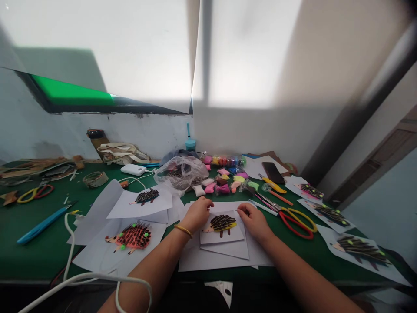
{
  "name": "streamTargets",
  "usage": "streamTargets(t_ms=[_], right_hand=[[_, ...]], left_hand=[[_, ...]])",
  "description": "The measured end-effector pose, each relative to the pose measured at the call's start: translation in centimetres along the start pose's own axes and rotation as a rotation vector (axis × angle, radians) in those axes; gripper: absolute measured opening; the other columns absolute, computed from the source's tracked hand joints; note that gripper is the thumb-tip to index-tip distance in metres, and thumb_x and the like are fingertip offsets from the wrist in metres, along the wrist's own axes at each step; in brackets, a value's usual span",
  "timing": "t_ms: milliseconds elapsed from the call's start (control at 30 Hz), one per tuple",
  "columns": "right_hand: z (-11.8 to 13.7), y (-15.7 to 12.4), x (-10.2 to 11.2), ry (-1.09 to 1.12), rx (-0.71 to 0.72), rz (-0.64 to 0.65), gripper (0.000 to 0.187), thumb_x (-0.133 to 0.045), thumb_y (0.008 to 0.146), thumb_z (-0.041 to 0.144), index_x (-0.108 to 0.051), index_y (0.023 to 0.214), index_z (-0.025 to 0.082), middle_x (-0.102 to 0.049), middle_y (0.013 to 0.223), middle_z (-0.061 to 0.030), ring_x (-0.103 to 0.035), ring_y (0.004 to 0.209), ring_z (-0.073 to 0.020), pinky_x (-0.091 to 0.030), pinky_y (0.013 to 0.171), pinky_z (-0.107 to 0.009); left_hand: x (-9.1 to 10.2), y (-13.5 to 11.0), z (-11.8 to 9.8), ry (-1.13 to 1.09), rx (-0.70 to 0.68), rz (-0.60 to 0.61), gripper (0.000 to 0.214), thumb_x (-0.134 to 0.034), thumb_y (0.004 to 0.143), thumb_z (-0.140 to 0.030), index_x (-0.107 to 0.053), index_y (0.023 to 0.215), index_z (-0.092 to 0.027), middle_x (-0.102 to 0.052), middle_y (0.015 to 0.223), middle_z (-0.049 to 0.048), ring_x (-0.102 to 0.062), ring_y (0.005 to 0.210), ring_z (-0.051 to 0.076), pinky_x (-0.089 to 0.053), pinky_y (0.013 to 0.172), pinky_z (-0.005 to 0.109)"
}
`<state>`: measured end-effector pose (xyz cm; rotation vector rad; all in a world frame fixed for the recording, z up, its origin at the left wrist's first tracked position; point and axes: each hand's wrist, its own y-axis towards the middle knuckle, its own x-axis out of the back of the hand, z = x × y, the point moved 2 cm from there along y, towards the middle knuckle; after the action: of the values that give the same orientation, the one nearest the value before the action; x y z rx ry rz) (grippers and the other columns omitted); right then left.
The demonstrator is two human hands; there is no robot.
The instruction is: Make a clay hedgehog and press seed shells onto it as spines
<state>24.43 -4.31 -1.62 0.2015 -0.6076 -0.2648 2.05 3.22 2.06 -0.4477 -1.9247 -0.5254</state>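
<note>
A small white paper card (208, 238) lies in front of me with a hedgehog picture (222, 223) on it, dark spines over a yellow body and brown legs. Larger white sheets (192, 263) are stacked under it. My left hand (199, 213), with a gold bangle at the wrist, rests by the card's upper left side, fingers curled together. At the upper right corner my right hand (253, 218) has thumb and fingertips pinched near the card's edge. Whatever is between the fingertips of either hand is too small to make out.
Colourful clay packets (222, 189) and a clear plastic bag (182, 174) lie behind. Red-and-yellow scissors (298, 222) are at right, beside a yellow cutter (273, 184). More hedgehog sheets (132, 237) flank both sides. A white cable (70, 248) loops at left near a blue cutter (44, 224).
</note>
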Motion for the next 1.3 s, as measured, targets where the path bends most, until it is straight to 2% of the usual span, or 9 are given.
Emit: streamTargets(t_ms=[200,367,467,633,700,900,1300], right_hand=[[-0.3,0.0,0.2,0.007,-0.021,0.008,0.027,-0.052,0.085,0.041,-0.068,0.097,0.022,-0.070,0.099,-0.0055,-0.065,0.087,-0.0220,-0.048,0.081,-0.035],[0.2,-1.1,0.3,0.013,-0.027,0.027,0.023,-0.053,0.085,0.040,-0.066,0.087,0.022,-0.067,0.079,-0.0026,-0.063,0.072,-0.0198,-0.047,0.067,-0.031],[0.7,-2.0,0.3,0.001,-0.003,0.038,0.018,-0.056,0.082,0.037,-0.063,0.077,0.022,-0.063,0.074,-0.0017,-0.059,0.071,-0.0192,-0.045,0.065,-0.030],[1.1,-2.3,0.2,-0.101,0.143,0.038,0.015,-0.057,0.082,0.031,-0.063,0.073,0.022,-0.060,0.089,-0.0057,-0.059,0.091,-0.0223,-0.046,0.080,-0.034],[1.1,-2.2,0.0,-0.133,0.156,0.036,0.016,-0.056,0.083,0.030,-0.065,0.073,0.022,-0.059,0.094,-0.0070,-0.058,0.096,-0.0234,-0.047,0.084,-0.035],[1.1,-2.2,-0.2,-0.150,0.144,0.027,0.016,-0.057,0.084,0.029,-0.068,0.074,0.023,-0.058,0.096,-0.0070,-0.057,0.098,-0.0240,-0.047,0.088,-0.037],[1.3,-2.3,-0.3,-0.184,0.171,0.047,0.017,-0.056,0.085,0.028,-0.068,0.076,0.022,-0.059,0.095,-0.0066,-0.058,0.095,-0.0229,-0.046,0.087,-0.036]], left_hand=[[-1.0,-0.6,0.4,-0.027,0.009,-0.054,0.024,-0.049,0.091,-0.017,-0.071,0.100,-0.020,-0.063,0.104,0.0071,-0.060,0.095,0.020,-0.044,0.082,0.030],[-1.5,-1.1,0.1,-0.041,-0.035,-0.084,0.021,-0.053,0.091,-0.024,-0.072,0.100,-0.021,-0.065,0.100,0.0062,-0.056,0.098,0.022,-0.042,0.086,0.034],[-1.8,-1.2,0.2,-0.046,-0.056,-0.096,0.021,-0.053,0.091,-0.024,-0.073,0.098,-0.021,-0.065,0.099,0.0061,-0.055,0.097,0.022,-0.042,0.087,0.034],[-1.9,-1.1,0.3,-0.042,-0.072,-0.113,0.021,-0.052,0.091,-0.023,-0.074,0.092,-0.020,-0.065,0.096,0.0062,-0.056,0.095,0.021,-0.042,0.085,0.033],[-1.8,-1.2,0.2,-0.039,-0.077,-0.118,0.021,-0.052,0.091,-0.023,-0.074,0.091,-0.020,-0.065,0.096,0.0062,-0.056,0.094,0.021,-0.042,0.085,0.033],[-1.7,-1.3,0.2,-0.036,-0.079,-0.125,0.021,-0.052,0.091,-0.023,-0.074,0.091,-0.021,-0.065,0.096,0.0062,-0.056,0.095,0.021,-0.042,0.086,0.033],[-2.0,-1.2,0.3,-0.034,-0.078,-0.122,0.021,-0.053,0.091,-0.024,-0.074,0.092,-0.021,-0.065,0.097,0.0060,-0.056,0.095,0.020,-0.042,0.085,0.033]])
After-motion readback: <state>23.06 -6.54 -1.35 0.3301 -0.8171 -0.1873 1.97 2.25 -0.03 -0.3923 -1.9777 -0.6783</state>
